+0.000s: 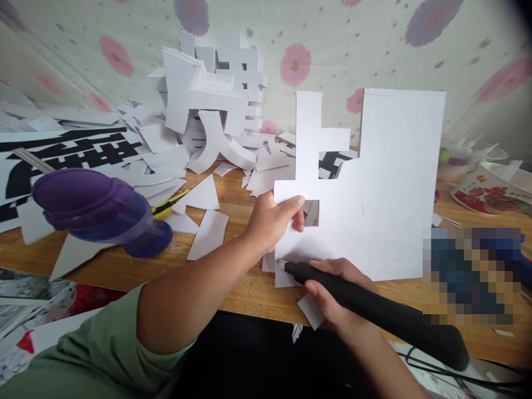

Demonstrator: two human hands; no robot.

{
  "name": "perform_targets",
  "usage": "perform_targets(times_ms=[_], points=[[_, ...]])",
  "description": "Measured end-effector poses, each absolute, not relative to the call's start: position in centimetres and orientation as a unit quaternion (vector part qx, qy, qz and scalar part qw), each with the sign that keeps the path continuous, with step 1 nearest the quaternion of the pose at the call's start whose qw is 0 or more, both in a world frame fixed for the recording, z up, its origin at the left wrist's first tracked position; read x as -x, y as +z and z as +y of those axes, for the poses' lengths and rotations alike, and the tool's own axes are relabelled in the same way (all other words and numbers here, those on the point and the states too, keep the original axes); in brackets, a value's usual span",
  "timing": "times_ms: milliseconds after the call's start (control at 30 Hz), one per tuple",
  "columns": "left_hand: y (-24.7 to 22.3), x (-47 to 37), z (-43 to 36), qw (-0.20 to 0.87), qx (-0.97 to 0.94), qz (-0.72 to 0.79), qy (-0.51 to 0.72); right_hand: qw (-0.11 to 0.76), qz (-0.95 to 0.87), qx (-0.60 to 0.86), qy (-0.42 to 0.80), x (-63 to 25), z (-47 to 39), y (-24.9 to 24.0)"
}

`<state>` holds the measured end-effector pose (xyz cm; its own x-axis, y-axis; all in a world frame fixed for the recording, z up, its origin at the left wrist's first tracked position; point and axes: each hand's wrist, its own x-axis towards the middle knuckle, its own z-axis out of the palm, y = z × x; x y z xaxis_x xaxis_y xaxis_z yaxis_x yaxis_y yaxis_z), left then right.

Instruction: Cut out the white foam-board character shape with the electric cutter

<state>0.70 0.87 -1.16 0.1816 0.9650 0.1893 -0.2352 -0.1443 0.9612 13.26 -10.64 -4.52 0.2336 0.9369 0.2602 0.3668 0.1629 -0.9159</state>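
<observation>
A large white board (390,188) with cut-out notches and a square hole stands tilted over the wooden table. My left hand (277,220) grips its left part, thumb on the front face and a fingertip showing through the hole. Wrapped round a thick black cutting tool (374,305), my right hand (336,288) is below the board's lower edge. The tool's tip touches or nearly touches the board's lower left corner. Most fingers of my right hand are hidden behind the tool's handle.
White cut shapes (211,100) are stacked at the back. A purple-lidded blue bottle (100,210) and a yellow knife (170,205) lie left, among scraps (203,193). Printed black characters (83,155) show far left. At right are a paper bowl (490,188) and black cables (449,377).
</observation>
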Motion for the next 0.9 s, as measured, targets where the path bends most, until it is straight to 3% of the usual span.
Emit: perform_targets(times_ms=[900], points=[[-1.1,-0.5,0.8,0.553,-0.551,0.332,0.529,0.523,-0.56,0.583,0.27,-15.3,-10.4,-4.5]])
